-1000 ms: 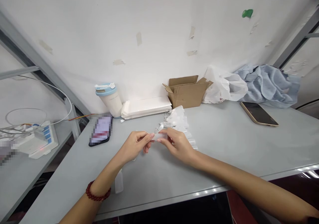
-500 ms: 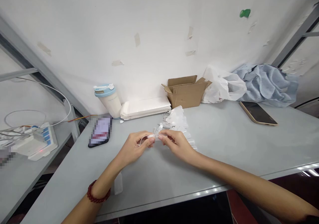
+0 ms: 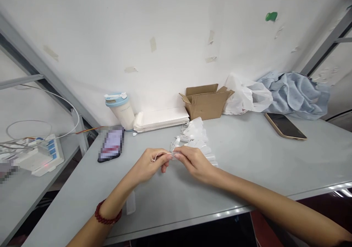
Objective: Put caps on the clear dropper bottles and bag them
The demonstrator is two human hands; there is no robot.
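Over the middle of the grey desk, my left hand (image 3: 148, 164) pinches a thin white cord (image 3: 157, 154) between thumb and fingers. The cord curves over its knuckles. My right hand (image 3: 196, 163) faces it, closed on a small translucent plastic piece (image 3: 173, 155) that spans the gap between both sets of fingertips. Fingers cover most of that piece, so its full shape is hidden. Just beyond the hands lies a pile of translucent plastic pieces (image 3: 195, 130) with white cords, some fanned beside my right hand. A single translucent strip (image 3: 131, 203) lies near my left forearm.
Along the wall stand a blue-lidded cup (image 3: 122, 111), stacked white envelopes (image 3: 162, 118), an open cardboard box (image 3: 207, 106), a white plastic bag (image 3: 242, 96) and blue cloth (image 3: 294, 93). Phones lie left (image 3: 111, 144) and right (image 3: 286, 126). A power strip (image 3: 46, 155) sits far left.
My fingertips have drawn slightly closer, covering more of the plastic piece and the cord's white end. The left fingers have shifted a little; the pile lies as before.
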